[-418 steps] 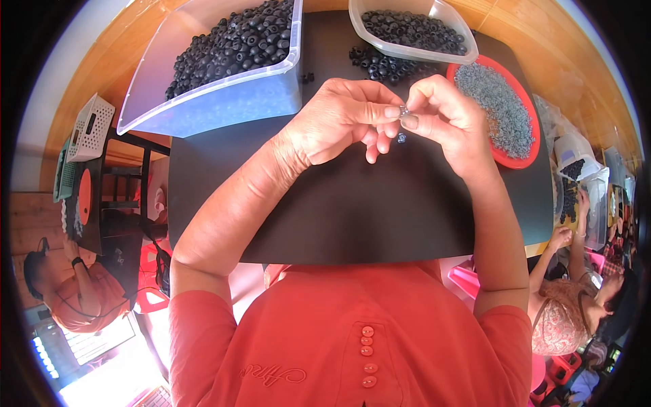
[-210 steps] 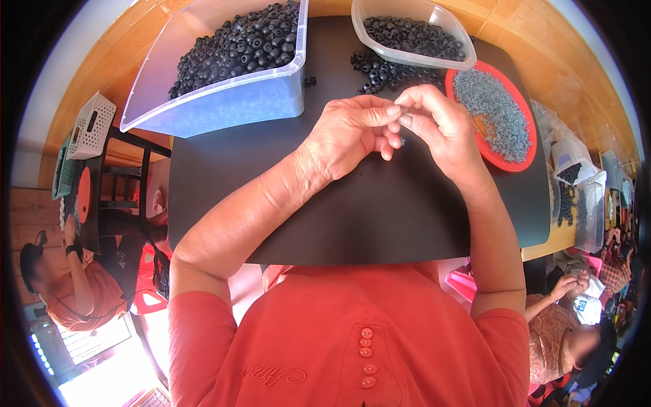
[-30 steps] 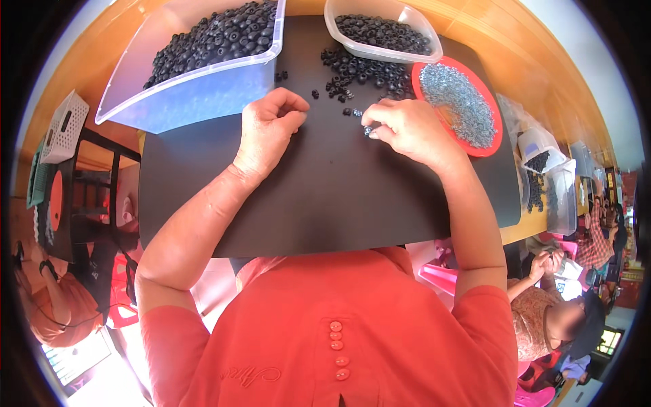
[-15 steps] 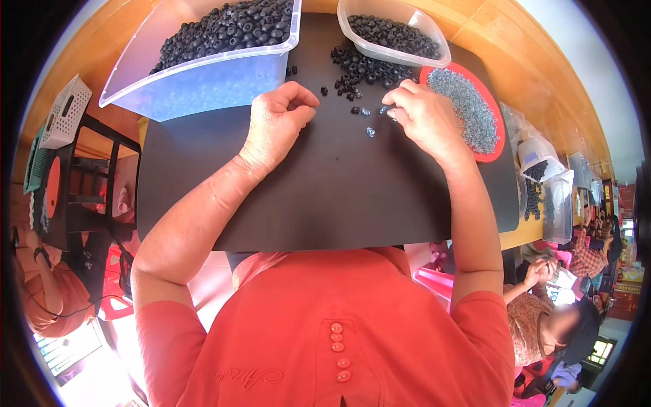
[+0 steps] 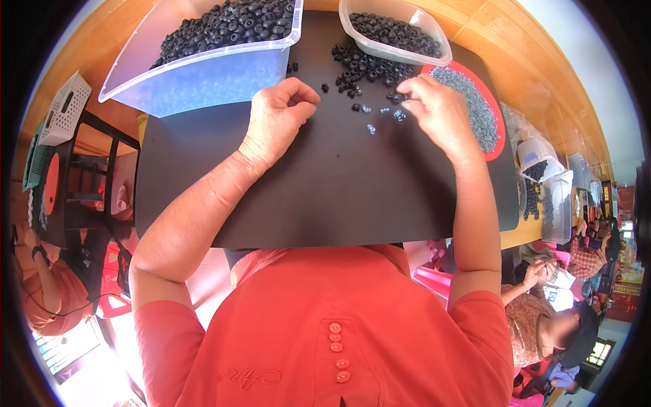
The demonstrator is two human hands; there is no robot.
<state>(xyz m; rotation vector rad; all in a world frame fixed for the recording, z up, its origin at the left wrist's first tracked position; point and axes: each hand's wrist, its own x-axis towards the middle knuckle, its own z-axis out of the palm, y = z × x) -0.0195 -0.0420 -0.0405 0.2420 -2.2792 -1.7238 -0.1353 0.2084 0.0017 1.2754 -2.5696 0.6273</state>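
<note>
1. The dark tabletop [image 5: 325,197] spans the middle; a co-worker [image 5: 532,329] sits at four o'clock.
2. Eleven o'clock: big bin [image 5: 210,91] of black pieces [image 5: 237,30]. One o'clock: clear tub [image 5: 399,55], likewise filled. Two o'clock: red tray [image 5: 500,132] of bluish bits [image 5: 475,105].
3. Left hand [image 5: 281,112]: fingers curled; cannot tell whether they hold anything. Right hand [image 5: 437,112]: fingertips apart, beside loose pieces [image 5: 399,116].

1 script word [image 5: 247,377] embroidered, approx. same red, on L front of red shirt [image 5: 285,319].
</note>
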